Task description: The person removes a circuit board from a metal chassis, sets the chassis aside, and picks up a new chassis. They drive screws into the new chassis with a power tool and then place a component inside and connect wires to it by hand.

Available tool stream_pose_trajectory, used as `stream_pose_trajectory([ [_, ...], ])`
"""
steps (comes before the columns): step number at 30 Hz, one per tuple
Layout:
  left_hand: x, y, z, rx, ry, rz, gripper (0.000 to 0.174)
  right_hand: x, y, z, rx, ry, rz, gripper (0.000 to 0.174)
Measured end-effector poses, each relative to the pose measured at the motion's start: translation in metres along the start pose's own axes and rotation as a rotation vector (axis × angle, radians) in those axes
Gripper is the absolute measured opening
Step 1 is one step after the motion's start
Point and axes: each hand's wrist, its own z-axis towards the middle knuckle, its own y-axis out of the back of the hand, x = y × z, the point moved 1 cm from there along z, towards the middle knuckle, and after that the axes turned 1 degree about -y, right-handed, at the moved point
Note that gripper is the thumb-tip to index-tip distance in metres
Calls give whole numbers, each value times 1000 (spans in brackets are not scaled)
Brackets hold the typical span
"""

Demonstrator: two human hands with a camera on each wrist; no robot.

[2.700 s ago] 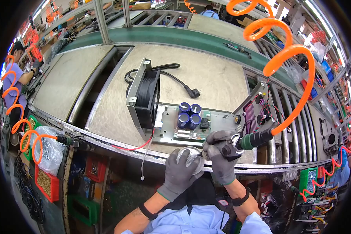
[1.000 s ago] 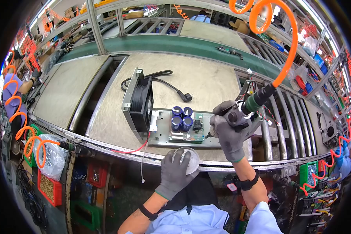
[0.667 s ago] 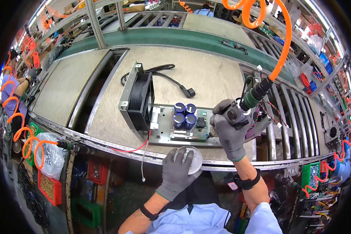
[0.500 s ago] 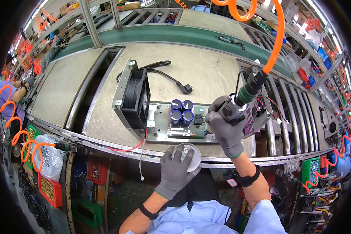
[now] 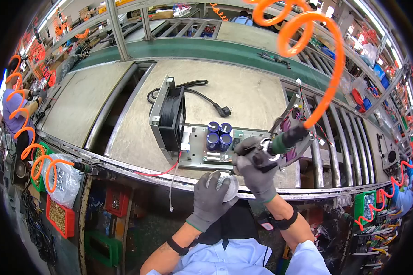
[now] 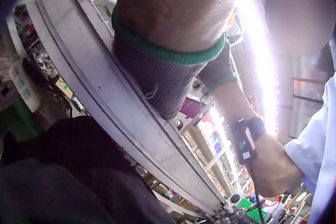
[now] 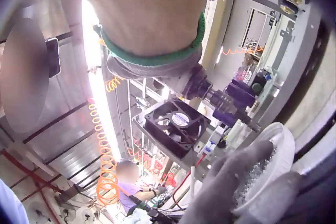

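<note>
At six o'clock in the head view, the left hand [image 5: 210,198], in a grey knitted glove with a green cuff, cups a shallow white round dish [image 5: 229,188] holding small silver screws [image 5: 221,181]. Its fingers are curled round the dish's near rim. The dish sits at the front edge of the beige table [image 5: 257,87], over the metal rail. The right wrist view shows the gloved fingers wrapped round the dish's lower side.

At two o'clock from the dish, the right hand [image 5: 253,170], gloved alike, is clenched round the grey body of an air-driven screwdriver [image 5: 273,147]. The tool is tilted, with its green collar toward two o'clock and its nose down toward the dish. Whether the bit touches the screws cannot be told. An orange coiled air hose [image 5: 338,59] climbs from the collar toward twelve o'clock.

At twelve o'clock from both hands a grey sheet-metal chassis [image 5: 195,146] lies flat on the table. It carries a green circuit board [image 5: 215,158] and four blue cylindrical capacitors [image 5: 219,135]. A black square cooling fan [image 5: 172,120] stands upright at its nine o'clock end. Behind the fan a black power cable [image 5: 202,95] lies in a loop, its plug toward three o'clock. A thin red wire [image 5: 163,173] runs from the fan along the table's edge. At nine o'clock, below the table, hangs a clear plastic bag [image 5: 62,178].
</note>
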Motion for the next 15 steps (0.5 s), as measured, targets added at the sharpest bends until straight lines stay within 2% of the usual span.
stream_pose_trajectory([
  [5,2,0,1,2,1,-6,59,-21,0,1,5,2,-99,15],
  [8,3,0,1,14,6,-12,58,-38,7,5,79,139,-158,30],
  [9,3,0,0,15,8,-9,58,-38,7,5,83,142,-149,30],
  [12,3,0,2,22,9,-9,59,-40,9,2,102,26,-108,30],
  [13,3,1,2,31,11,-13,59,-36,6,3,107,75,-174,32],
  [15,4,2,2,48,17,-23,60,-31,6,4,112,43,-218,32],
])
